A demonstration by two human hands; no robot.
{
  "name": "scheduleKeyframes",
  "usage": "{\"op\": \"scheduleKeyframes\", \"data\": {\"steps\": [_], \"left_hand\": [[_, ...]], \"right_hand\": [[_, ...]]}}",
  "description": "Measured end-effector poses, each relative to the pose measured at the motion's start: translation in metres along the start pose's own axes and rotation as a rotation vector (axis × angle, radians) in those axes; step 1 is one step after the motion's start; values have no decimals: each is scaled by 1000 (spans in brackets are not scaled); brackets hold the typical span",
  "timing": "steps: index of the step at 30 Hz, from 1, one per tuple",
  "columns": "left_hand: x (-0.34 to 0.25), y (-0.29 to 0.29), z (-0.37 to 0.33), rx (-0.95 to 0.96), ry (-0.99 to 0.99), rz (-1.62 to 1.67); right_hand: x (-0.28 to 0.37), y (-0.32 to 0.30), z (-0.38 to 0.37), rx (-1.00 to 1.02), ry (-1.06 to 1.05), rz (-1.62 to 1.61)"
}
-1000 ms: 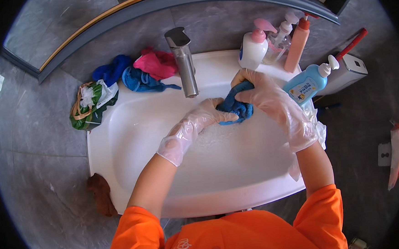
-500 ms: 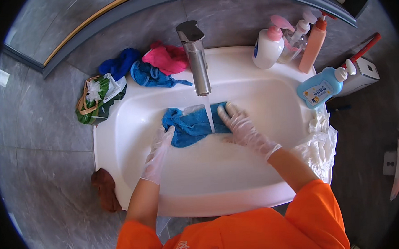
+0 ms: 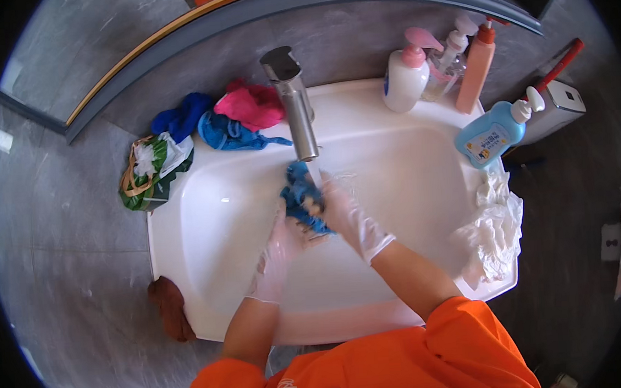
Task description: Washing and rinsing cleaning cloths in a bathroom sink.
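Note:
A blue cloth [image 3: 298, 195] is bunched up under the running tap [image 3: 299, 116] in the white sink [image 3: 410, 188]. My right hand [image 3: 345, 212], in a clear thin glove, closes round the cloth's right side with curled fingers. On the other side my left hand [image 3: 279, 240], gloved alike, grips the cloth's lower left part; its fingers are partly hidden and a little blurred. Water from the spout runs down onto the cloth beside my right fingers.
Left of the tap, dark blue [image 3: 183, 115], blue [image 3: 232, 132] and pink [image 3: 252, 105] cloths lie on the rim beside a green bag [image 3: 154, 171]. Several pump bottles [image 3: 403, 81] and crumpled white plastic [image 3: 496, 232] line the right side. A brown cloth [image 3: 168, 309] hangs at the left edge.
The blue cloth, earlier spread out, is now gathered into a smaller bunch. My hands have come closer together: the right moved left, the left moved right. The view has shifted slightly.

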State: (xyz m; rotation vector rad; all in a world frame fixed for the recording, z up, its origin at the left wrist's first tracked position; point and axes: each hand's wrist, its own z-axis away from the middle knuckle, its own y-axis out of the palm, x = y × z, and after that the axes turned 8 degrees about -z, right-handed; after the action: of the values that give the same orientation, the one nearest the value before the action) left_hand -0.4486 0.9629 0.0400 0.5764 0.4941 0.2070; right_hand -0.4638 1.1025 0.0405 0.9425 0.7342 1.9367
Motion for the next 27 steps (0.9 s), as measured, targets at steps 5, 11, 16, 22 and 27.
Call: {"op": "scheduleKeyframes", "data": {"steps": [5,11,16,22,27], "left_hand": [[2,10,-18,287,466,33],[9,29,-63,55,436,-38],[3,54,-38,-120,151,-104],[-13,-10,8,-215,332,-427],[-28,-43,11,-623,530,-1656]], "right_hand": [[-34,51,96,34,-517,1123],[15,42,61,-19,-842,1613],[63,4,8,-365,-447,1333],[116,-25,47,-480,-434,1899],[106,-42,40,-567,-475,1911]]}}
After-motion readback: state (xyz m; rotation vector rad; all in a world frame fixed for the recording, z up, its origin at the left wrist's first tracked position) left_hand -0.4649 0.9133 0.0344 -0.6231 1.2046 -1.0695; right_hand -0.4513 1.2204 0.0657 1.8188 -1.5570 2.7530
